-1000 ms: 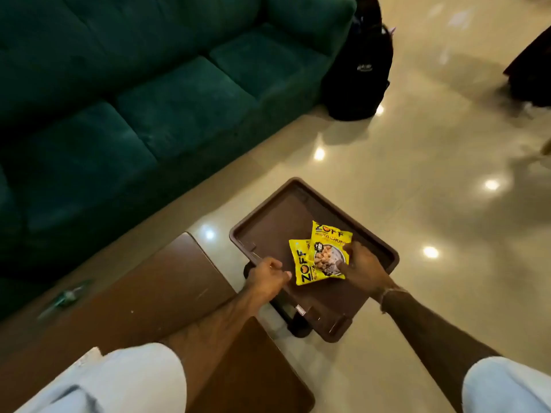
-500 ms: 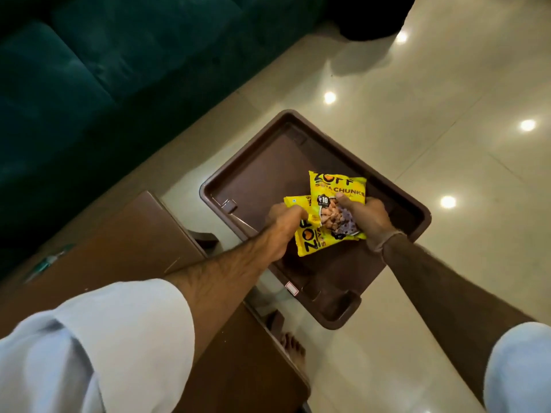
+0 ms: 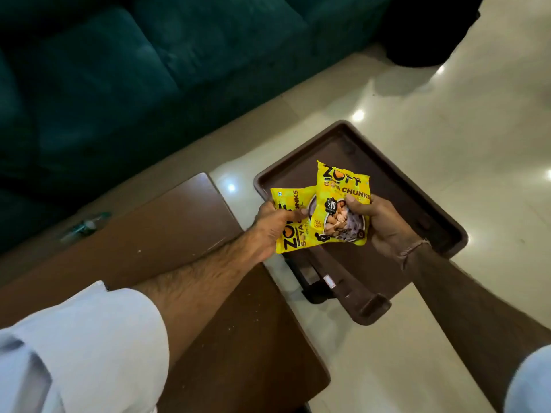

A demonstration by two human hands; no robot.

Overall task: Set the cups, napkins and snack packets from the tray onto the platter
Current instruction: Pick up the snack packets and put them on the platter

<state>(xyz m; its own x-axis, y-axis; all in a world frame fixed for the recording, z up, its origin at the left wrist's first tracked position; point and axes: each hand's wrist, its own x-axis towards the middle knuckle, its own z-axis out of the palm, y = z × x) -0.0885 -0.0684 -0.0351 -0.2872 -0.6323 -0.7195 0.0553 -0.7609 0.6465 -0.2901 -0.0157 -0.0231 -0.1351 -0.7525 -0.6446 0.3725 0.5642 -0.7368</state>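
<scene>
Polished pale floor tiles [image 3: 447, 144] surround a dark wooden table [image 3: 185, 222] nearest the camera. Beyond its edge, the left hand [image 3: 272, 226] pinches one yellow snack packet [image 3: 290, 231], while the right hand [image 3: 378, 225] closes fingers around a second packet [image 3: 340, 201] overlapping it. Both hang above the brown tray [image 3: 402, 186]; a green sofa [image 3: 119, 70] lies farthest.
</scene>
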